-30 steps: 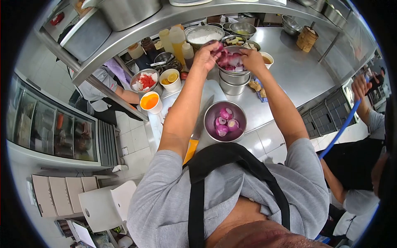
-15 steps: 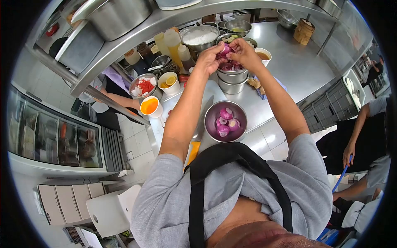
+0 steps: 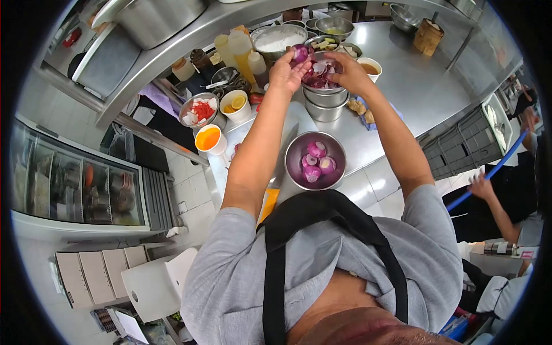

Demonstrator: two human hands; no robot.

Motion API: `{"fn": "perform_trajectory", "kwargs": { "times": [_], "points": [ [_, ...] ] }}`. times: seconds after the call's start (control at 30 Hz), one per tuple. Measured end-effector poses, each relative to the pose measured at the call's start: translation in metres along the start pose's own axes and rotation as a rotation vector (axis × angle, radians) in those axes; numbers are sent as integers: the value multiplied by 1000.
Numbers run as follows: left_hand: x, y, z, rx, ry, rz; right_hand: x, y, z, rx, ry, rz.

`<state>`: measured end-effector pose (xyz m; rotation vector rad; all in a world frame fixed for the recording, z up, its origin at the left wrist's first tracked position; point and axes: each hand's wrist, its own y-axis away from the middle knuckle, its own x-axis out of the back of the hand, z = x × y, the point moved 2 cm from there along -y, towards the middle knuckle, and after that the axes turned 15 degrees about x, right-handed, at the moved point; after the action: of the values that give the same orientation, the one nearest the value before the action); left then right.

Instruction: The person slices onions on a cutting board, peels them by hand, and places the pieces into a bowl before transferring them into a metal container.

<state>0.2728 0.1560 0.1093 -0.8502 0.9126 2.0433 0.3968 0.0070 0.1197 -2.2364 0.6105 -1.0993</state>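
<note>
My left hand (image 3: 289,71) holds a peeled-looking red onion (image 3: 300,53) between thumb and fingers, raised beside the left rim of a metal bowl. Dark red onion skins (image 3: 322,70) fill this bowl, which sits atop stacked metal containers (image 3: 325,107). Over the bowl's right side is my right hand (image 3: 349,72), thumb and fingers apart, with no onion visible in it. Nearer my body, several shiny purple onions (image 3: 311,173) lie in another steel bowl (image 3: 293,150). A knife blade, partly hidden by my left forearm, rests on the cutting board (image 3: 300,118).
Left of my forearm stand tubs of orange liquid (image 3: 209,138) and lemon pieces (image 3: 234,107), plus a bowl with red strips (image 3: 200,110). Sauce bottles (image 3: 240,49) and a white-filled bowl (image 3: 279,38) are behind. A shelf (image 3: 115,98) overhangs. At right, a person holds a blue stick (image 3: 506,158).
My hands have separated: the left moved left with the onion, and the right let go of it, spreading above the skins. The person at right has raised the blue stick.
</note>
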Motion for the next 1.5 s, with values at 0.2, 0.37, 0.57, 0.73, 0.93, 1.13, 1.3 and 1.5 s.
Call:
{"fn": "perform_trajectory", "kwargs": {
  "times": [0.2, 0.37, 0.57, 0.73, 0.93, 1.13, 1.3, 1.5],
  "points": [
    [-1, 20, -1, 81, -76, -128, -1, -2, -30, -47, -351, 118],
    [-6, 17, -8, -17, -300, -206, -3, -18, -31, 41, -223, 145],
    [-15, 21, -13, -49, -305, -181, 0, -17, -32, 7, -178, 159],
    [-19, 18, -15, -64, -243, -194, -8, -13, -10, -115, -505, 192],
    [-17, 15, -13, -123, -189, -108, -2, -10, -3, -86, -322, 341],
    [-20, 19, -17, -144, -290, -67, -1, -11, -30, 93, -60, 215],
    [-20, 19, -21, -265, -477, -6, -3, -10, -20, 121, 96, 160],
    [-21, 24, -21, -418, -715, 111, -9, -8, -17, 200, 201, 187]
  ]
}}
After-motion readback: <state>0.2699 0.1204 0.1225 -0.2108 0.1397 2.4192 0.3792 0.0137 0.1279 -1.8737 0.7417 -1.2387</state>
